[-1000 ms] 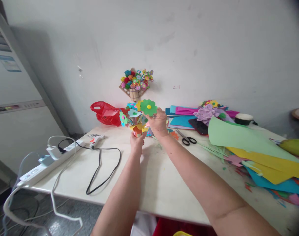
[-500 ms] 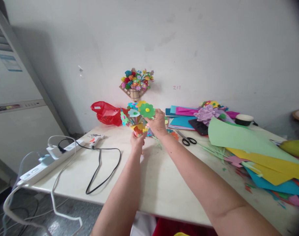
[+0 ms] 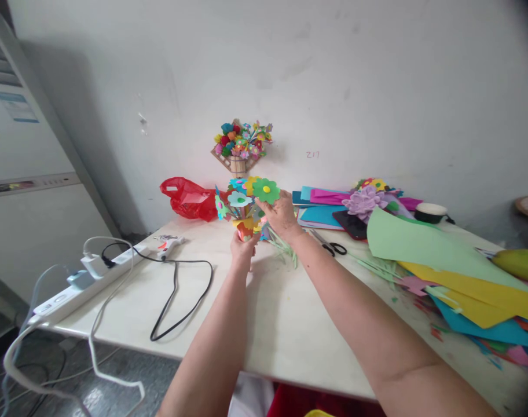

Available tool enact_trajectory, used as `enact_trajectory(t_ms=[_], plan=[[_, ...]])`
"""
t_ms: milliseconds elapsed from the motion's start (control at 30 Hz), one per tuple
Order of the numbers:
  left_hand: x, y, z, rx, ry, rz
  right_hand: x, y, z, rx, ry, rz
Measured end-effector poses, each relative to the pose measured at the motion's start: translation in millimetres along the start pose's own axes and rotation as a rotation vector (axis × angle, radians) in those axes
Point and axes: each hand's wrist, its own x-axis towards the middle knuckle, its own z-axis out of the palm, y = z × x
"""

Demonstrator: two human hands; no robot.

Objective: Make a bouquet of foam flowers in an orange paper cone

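Note:
My left hand [image 3: 243, 250] is wrapped round the base of a small yellow and orange pot [image 3: 245, 225], lifting or steadying it over the table. Out of the pot rise several craft flowers, among them a light blue flower [image 3: 239, 199] with a green centre. A large green flower [image 3: 266, 190] with a yellow centre stands at the right of the bunch. Just beneath its petals, the closed fingers of my right hand [image 3: 285, 215] grip it; its stem is hidden. Thin green strips [image 3: 285, 252] lie below my right wrist.
Scissors [image 3: 336, 248] lie right of my right forearm. Coloured sheets [image 3: 476, 289] spread over the right side. A glue gun [image 3: 171, 248], its black cord [image 3: 181, 263] and a power strip [image 3: 64, 301] are on the left. A red plastic bag [image 3: 188, 200] sits behind.
My right hand and the green flower have shifted slightly right. More of the green strips now shows beside my right wrist. My left hand stays on the pot.

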Motion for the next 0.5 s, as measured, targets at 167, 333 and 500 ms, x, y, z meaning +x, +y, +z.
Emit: enact_trajectory(t_ms=[167,333,500], plan=[[1,-1,-0.3,-0.010,-0.040,-0.006,0,2,-7,-0.003,0.033,-0.031],[0,0,-0.7,-0.012,-0.053,-0.004,3,-4,-9,0.012,-0.013,-0.017],[-2,1,0.0,-0.015,-0.057,-0.017,8,-8,-10,0.052,-0.061,0.125]])
